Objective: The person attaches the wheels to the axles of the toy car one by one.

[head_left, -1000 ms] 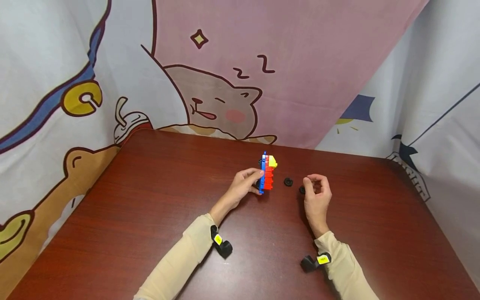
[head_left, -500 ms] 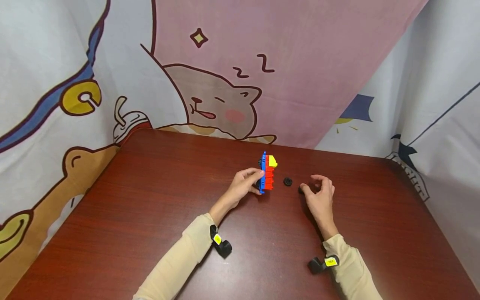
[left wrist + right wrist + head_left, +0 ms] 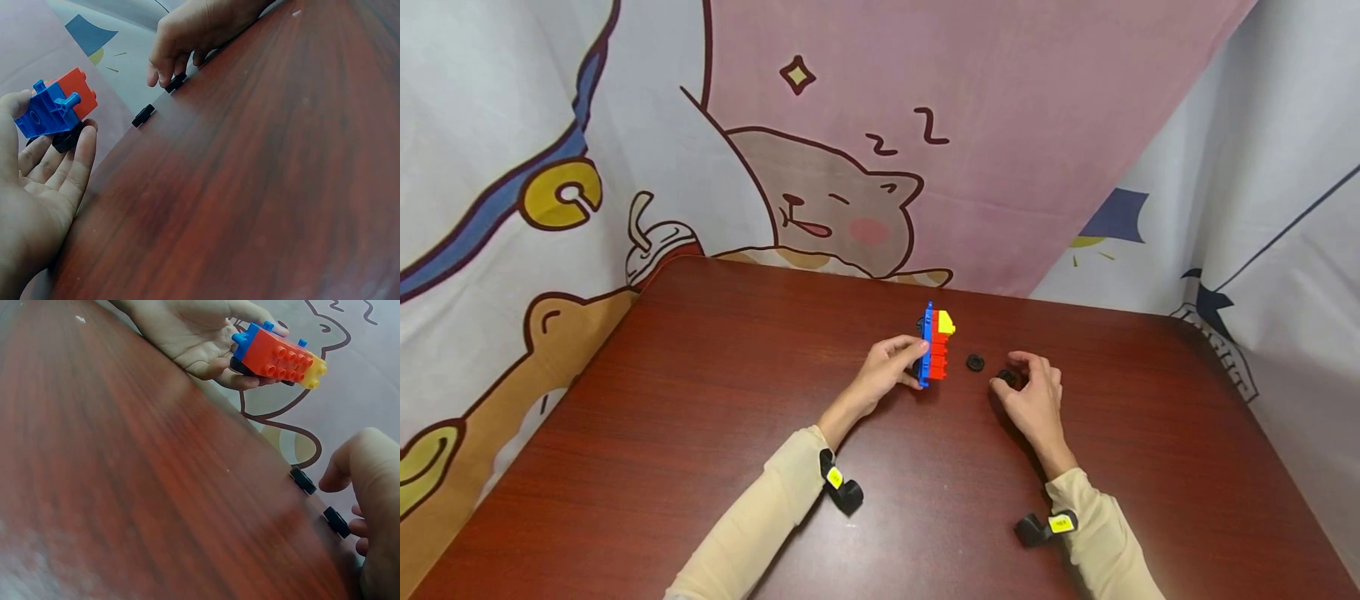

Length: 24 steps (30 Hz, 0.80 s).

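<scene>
In the head view my left hand (image 3: 886,372) grips a toy car of building blocks (image 3: 937,354), held on edge above the table. It has a blue base, red blocks and a yellow block; black wheels show under the base in the left wrist view. The thumb lies on the blue base (image 3: 47,112), fingers beneath. My right hand (image 3: 1036,400) is low over a black toy wheel (image 3: 1007,378) on the tabletop, thumb and fingers spread around it. In the right wrist view the fingers are right at that wheel (image 3: 337,522), the thumb apart from it.
A second black wheel (image 3: 975,362) lies on the brown table (image 3: 880,517) between the toy car and my right hand. A printed cloth (image 3: 1000,150) hangs along the table's back edge and sides. A small camera is strapped at each wrist.
My right hand's thumb and fingers have parted, and the thumb has moved left, so the wheel now shows between them. The left hand and the toy car have stayed in place.
</scene>
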{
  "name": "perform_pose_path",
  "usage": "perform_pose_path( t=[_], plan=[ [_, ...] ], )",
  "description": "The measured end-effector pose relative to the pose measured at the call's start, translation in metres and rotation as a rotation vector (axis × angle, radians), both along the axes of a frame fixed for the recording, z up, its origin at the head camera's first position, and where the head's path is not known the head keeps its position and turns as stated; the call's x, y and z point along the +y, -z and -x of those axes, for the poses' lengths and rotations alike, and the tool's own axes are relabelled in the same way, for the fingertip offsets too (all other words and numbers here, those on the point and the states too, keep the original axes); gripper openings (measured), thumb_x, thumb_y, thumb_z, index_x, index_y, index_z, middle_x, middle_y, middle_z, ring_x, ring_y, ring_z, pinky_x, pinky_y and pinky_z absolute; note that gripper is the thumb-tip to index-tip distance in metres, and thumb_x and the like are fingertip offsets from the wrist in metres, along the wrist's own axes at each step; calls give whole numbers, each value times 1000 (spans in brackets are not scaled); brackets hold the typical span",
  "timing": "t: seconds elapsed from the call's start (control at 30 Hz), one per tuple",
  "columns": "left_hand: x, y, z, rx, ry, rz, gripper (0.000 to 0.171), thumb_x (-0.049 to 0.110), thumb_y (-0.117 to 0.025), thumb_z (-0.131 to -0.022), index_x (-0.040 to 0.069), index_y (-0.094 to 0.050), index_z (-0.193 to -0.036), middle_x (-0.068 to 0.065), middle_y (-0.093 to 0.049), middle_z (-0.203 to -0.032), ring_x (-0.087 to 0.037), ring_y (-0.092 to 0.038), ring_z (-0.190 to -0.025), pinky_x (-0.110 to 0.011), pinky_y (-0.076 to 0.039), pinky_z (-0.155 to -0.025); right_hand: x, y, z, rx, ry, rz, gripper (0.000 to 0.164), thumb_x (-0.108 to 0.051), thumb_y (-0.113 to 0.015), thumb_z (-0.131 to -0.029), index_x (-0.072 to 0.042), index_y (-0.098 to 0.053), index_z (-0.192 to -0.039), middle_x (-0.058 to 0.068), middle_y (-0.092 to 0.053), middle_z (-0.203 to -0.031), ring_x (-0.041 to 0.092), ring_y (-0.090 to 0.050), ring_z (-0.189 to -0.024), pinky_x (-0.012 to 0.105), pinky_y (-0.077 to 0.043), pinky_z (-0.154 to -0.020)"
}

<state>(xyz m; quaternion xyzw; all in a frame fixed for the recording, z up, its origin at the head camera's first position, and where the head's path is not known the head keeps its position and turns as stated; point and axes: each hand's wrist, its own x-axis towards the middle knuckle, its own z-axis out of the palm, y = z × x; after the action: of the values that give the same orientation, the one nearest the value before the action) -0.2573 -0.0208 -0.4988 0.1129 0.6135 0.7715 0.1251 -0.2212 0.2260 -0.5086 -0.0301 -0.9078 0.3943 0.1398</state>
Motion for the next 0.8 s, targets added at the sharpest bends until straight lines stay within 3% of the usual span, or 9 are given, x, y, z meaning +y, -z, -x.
perform_pose_path(
  t=[0.3, 0.8],
  plan=[
    [-1, -1, -1, -6, 5, 11, 34, 19, -59, -100, -7, -62, -121, -2, -68, -94, -14, -64, -72, -27, -60, -60, -1, 1, 0, 9, -19, -67, 45, -16, -71, -83, -3, -58, -125, 20, -54, -120, 38, -40, -112, 53, -26, -95],
    [1, 0, 0, -17, 0, 31, 35, 23, -60, -100, -5, -63, -121, -4, -68, -96, -13, -63, -71, -26, -59, -59, -2, 1, 0, 23, 21, -59, 35, -11, -67, -81, -3, -62, -115, 19, -57, -113, 37, -41, -108, 51, -28, -93]
  ],
)
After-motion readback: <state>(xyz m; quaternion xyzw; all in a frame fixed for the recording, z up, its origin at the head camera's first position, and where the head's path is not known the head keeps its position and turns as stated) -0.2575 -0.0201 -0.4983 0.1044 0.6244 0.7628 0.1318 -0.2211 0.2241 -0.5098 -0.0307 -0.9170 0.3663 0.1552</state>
